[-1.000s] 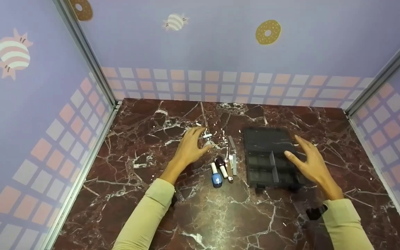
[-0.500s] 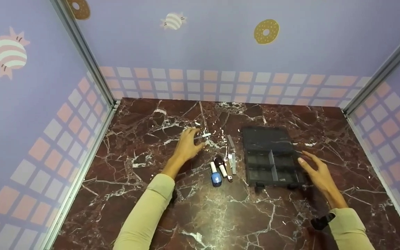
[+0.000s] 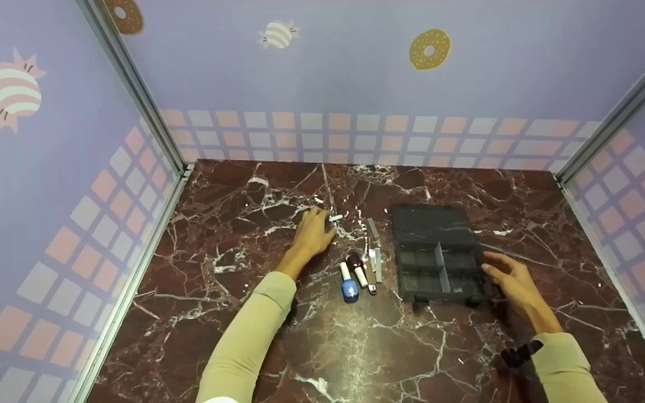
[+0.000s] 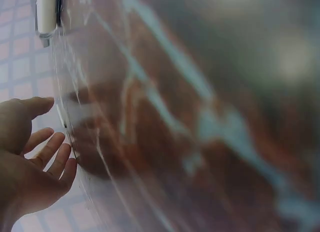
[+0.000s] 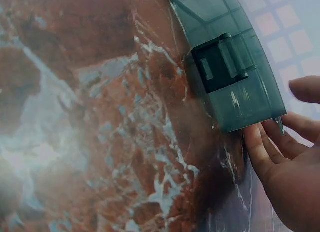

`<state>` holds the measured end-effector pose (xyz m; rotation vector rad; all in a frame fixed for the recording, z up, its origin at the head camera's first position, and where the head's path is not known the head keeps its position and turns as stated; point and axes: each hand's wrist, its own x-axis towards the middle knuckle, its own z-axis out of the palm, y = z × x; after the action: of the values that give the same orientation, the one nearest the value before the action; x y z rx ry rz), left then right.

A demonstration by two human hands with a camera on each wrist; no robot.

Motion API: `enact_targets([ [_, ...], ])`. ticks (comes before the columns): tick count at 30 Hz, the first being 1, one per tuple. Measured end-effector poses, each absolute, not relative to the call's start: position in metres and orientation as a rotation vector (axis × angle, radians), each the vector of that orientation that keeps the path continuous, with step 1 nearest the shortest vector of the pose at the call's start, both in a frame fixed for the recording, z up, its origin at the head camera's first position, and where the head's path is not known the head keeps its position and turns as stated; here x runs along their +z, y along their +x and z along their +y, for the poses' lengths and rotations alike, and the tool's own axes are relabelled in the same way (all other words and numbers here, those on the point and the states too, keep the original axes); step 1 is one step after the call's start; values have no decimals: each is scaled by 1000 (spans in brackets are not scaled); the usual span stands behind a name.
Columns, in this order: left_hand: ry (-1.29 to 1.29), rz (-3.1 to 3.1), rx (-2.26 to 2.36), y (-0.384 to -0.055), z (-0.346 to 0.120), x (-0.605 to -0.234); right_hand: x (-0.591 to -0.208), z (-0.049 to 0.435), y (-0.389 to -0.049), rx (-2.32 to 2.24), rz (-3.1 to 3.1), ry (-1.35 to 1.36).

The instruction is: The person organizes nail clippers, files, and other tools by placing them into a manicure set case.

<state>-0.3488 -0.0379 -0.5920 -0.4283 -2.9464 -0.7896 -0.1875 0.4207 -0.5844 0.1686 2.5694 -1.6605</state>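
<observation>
My left hand (image 3: pixel 312 232) is low over the marbled tabletop, right beside a small white-and-silver item (image 3: pixel 336 218) whose kind I cannot make out. In the left wrist view the left hand (image 4: pixel 40 157) has its thumb apart from slightly bent fingers, with no object visible between them. A dark translucent compartment box (image 3: pixel 440 257) lies with its lid open at the right. Against its right side rests my right hand (image 3: pixel 515 280). In the right wrist view several fingertips touch the end of the box (image 5: pixel 245 99), under a dark latch (image 5: pixel 220 62); the thumb stays apart.
Between the hands lie a blue nail polish bottle (image 3: pixel 350 289), a dark nail polish bottle (image 3: pixel 355 263) with a white cap, a small clipper-like piece (image 3: pixel 372 288) and grey strips (image 3: pixel 378 266). Purple patterned walls (image 3: pixel 322 67) enclose the table at the back and sides.
The right hand has come down and back from above the box to its right side. My left hand drew back slightly, then moved right and lower beside the white-and-silver item.
</observation>
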Motion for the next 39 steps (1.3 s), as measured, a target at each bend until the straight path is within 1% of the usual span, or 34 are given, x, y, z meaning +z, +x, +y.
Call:
enact_targets([
  [5, -379, -2947, -759, -352, -32, -594, -589, 424, -190, -1685, 2535, 167],
  [12, -305, -2920, -854, -352, -32, -595, -596, 426, -192, -1709, 2524, 168],
  [22, -307, -2928, -873, -352, -31, -591, -596, 424, -194, -1763, 2505, 179],
  [27, -385, -2925, -904, -349, -31, -591, -593, 424, -191, -1765, 2482, 175],
  [32, -545, -2891, -1010, -341, -31, -587, -593, 421, -185, -1820, 2466, 204],
  [39, -762, -2852, -1160, -326, -17, -564, -596, 420, -184, -1896, 2454, 194],
])
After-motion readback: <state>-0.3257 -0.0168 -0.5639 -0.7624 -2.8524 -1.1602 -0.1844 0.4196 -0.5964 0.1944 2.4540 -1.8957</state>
